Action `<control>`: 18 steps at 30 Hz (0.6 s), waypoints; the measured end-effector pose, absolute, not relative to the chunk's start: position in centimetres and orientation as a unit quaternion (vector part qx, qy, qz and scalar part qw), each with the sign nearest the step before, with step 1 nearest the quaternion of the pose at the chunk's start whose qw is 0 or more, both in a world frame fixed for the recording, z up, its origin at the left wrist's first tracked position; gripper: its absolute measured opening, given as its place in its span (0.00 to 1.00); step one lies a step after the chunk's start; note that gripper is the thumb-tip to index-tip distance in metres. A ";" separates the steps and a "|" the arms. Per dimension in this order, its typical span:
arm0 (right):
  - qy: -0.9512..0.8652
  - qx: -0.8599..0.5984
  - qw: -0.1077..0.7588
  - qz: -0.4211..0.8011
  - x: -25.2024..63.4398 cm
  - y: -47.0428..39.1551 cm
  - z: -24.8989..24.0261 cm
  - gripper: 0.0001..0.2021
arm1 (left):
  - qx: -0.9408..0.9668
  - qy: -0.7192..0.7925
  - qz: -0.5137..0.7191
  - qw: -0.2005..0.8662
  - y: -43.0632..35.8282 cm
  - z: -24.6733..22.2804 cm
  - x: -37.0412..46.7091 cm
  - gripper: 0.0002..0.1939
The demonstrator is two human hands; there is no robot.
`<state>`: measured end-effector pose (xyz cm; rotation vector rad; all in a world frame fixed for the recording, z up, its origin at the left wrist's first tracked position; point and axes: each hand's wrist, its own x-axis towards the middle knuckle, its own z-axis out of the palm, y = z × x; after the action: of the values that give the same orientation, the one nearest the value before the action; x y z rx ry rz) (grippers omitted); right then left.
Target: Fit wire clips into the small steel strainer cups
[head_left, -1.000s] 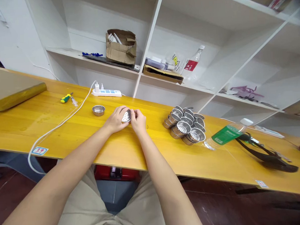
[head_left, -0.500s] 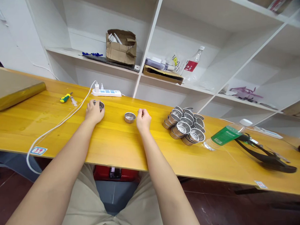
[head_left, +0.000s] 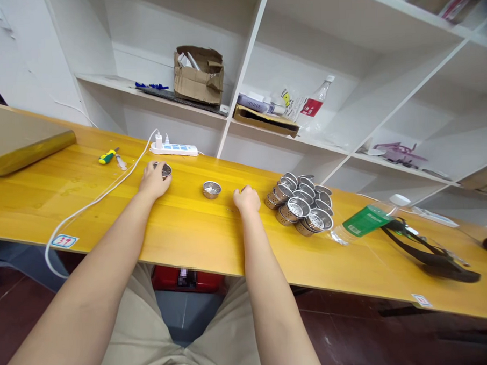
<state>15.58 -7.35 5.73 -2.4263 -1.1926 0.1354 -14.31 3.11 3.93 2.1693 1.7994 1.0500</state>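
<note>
My left hand (head_left: 155, 180) is closed around a small perforated metal strainer basket (head_left: 166, 170) standing on the yellow tabletop, its rim partly covered by my fingers. Another strainer basket (head_left: 212, 190) sits upright by itself between my two hands. To the right of it, my right hand (head_left: 247, 199) hovers low over the table with its fingers curled together; whether anything is pinched in them is hidden. Several more strainer baskets (head_left: 298, 207) stand in a tight cluster of stacks just right of my right hand.
A white power strip (head_left: 174, 149) and its cable (head_left: 102, 198) lie at the back and left, near a green-yellow screwdriver (head_left: 107, 156). A green-labelled bottle (head_left: 368, 220) and a black strap (head_left: 432, 255) are on the right. White shelves (head_left: 302, 51) rise behind the table.
My right hand has moved right, away from the lone strainer basket and towards the stacked ones. My left hand keeps its hold on its basket.
</note>
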 end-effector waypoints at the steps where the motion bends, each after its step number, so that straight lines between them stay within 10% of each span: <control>1: -0.433 -0.879 0.193 0.058 15.7 -7.3 5.6 0.20 | 0.720 0.598 0.346 0.069 3.0 4.0 -14.3 0.32; 18: -0.471 -0.872 0.076 0.114 16.4 -7.2 5.7 0.16 | 0.723 0.589 0.361 0.008 1.5 5.1 -13.6 0.41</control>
<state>16.36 -7.24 5.74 -2.6142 -1.4114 0.3406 -13.58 1.52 5.11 2.2598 1.8411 1.1268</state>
